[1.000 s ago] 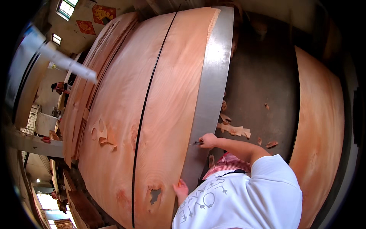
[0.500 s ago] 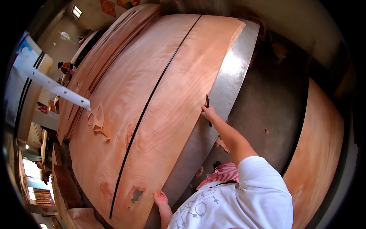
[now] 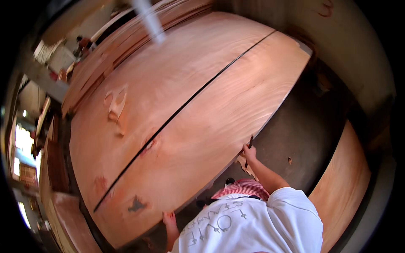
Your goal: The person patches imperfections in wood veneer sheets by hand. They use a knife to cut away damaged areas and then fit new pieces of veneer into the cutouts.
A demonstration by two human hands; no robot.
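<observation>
A broad sheet of pinkish-tan wood veneer lies before me, with a long thin black strip running across it. At its near edge my left hand is closed, pinching the veneer. Farther right along the same edge is my right hand, wrapped round a slim black knife whose tip points up; its fingers also touch the sheet's edge. A dark ragged hole shows in the veneer left of my left hand. Torn veneer scraps lie on the sheet's left part.
Stacked reddish veneer sheets stand along the far left. On the right, past a dark floor, is another wood sheet. Loose scraps lie below my right hand. A blurred white bar hangs over the far edge.
The veneer's near edge has come toward me and now covers most of the metal strip that showed before. Both hands have moved with the edge. The view has also turned.
</observation>
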